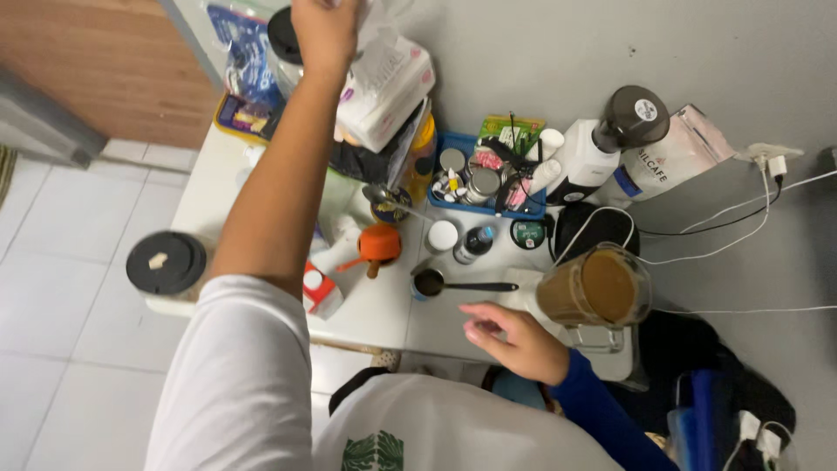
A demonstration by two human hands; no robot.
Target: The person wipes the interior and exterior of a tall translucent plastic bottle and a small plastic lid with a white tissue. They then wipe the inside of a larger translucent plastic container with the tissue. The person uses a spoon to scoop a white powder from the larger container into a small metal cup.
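My left hand [324,30] is raised to the far end of the counter [384,305], up at a white paper package [388,78] that stands among the bags there; the fingers run off the top edge, so I cannot tell whether that grip is closed on the package or only touching it. My right hand [514,338] lies low at the near edge of the counter, fingers loosely curled and pinching nothing, just beside one clear jug [595,290] filled with a brown drink. Next to that hand sits one small dark cup [428,283] with one black spoon [478,286] resting across it. Further out I count one orange scoop [379,244], one red and white carton [321,292], one blue tray [485,179] crowded with little jars and tubes too small to count, and one dark-lidded bottle [628,122]. One round black lid [166,262] sits at the left corner. White cables [741,218] trail across the grey wall. My own sleeve hides the near left part of the counter.
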